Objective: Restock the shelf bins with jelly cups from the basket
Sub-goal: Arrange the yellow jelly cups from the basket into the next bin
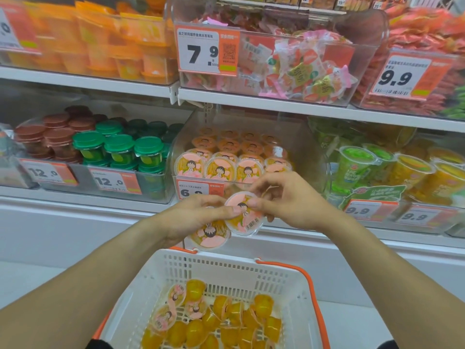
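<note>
Two yellow jelly cups with pink cartoon lids are held in front of the lower shelf. My left hand grips the lower jelly cup and its thumb touches the upper one. My right hand pinches the upper jelly cup at its lid edge. Just behind my hands stands the clear shelf bin, filled with rows of the same cups. Below, a white basket with orange handles holds several more jelly cups.
Left of the bin sit bins of green-lidded and brown-lidded cups. To the right are green and yellow drink cups. The upper shelf carries bins of orange packs and wrapped sweets. Price tags line the shelf edges.
</note>
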